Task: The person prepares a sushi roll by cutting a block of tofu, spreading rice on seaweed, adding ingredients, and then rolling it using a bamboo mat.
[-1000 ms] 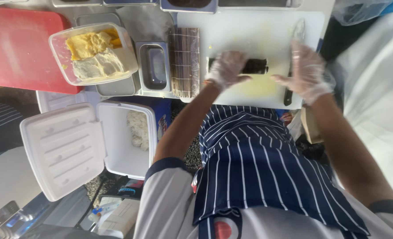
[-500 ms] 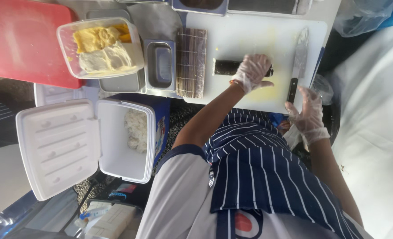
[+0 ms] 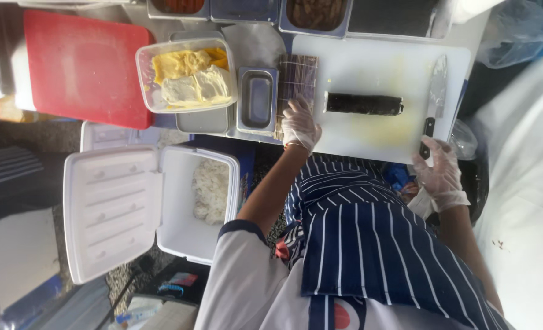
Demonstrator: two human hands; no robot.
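While sushi roll lies between, left hand open on bamboo mat, right hand grasping knife.

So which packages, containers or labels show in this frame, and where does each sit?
Clear plastic tub: rectangular, yellow and cream food, beside the red board.
White cooler: lid open, rice inside, below the counter.
Blue printed label: on the cooler's side.
Steel pan: small, rectangular, near the left hand.
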